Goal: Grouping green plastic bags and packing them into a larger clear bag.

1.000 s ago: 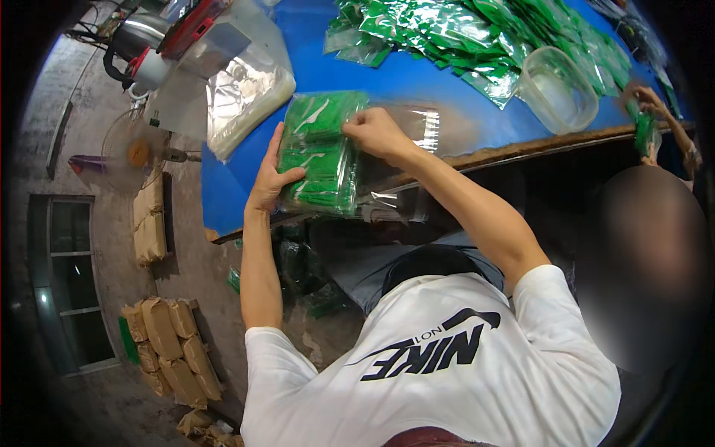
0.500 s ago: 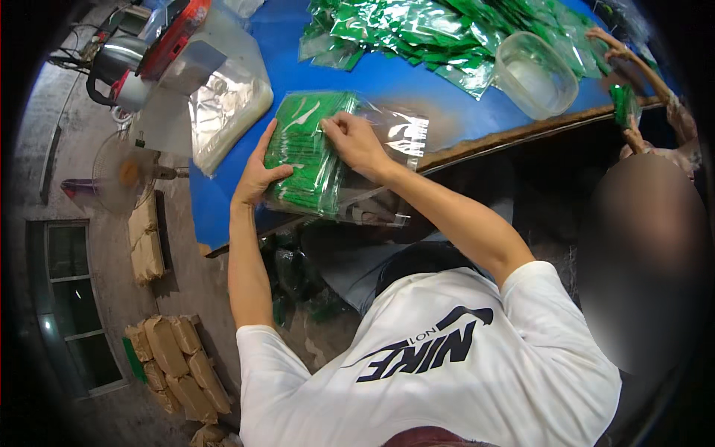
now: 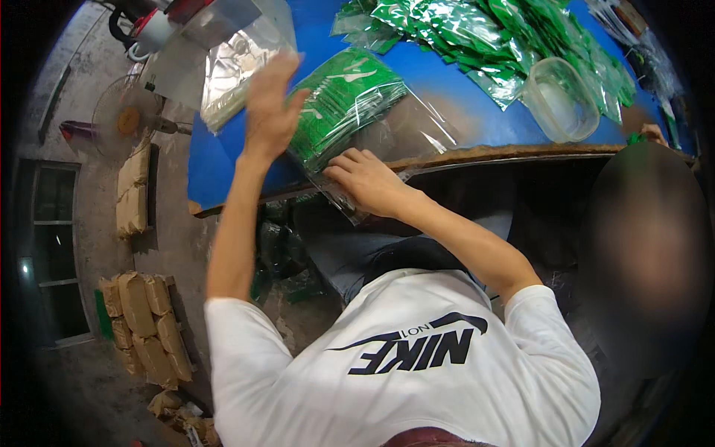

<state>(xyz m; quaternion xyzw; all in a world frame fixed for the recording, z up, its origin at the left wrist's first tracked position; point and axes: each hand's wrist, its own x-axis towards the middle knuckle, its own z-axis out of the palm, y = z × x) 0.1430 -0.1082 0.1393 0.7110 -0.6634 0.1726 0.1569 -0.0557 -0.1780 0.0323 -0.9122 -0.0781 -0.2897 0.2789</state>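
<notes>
A clear plastic bag [image 3: 421, 132], filled with a thick stack of green packets [image 3: 339, 97], lies tilted near the table's front edge. Its loose clear end spreads to the right, and some film hangs over the edge. My left hand [image 3: 269, 112] is raised beside the stack's left side, its fingers extended and blurred by motion, the thumb apart and close to the stack. At the stack's near side, my right hand [image 3: 372, 183] has its fingers curled onto the clear film; its fingertips are partly hidden.
Loose green packets [image 3: 462, 37] are heaped at the back of the blue table [image 3: 223, 167]. A clear plastic tub [image 3: 562, 100] stands to the right. Clear bags [image 3: 242, 63] are piled at the left. A fan [image 3: 128, 119] and brown paper packages [image 3: 141, 316] stand beyond.
My left hand has come off the stack's left side and moved up. My right hand has shifted from the top of the stack to its near side. The bag has turned.
</notes>
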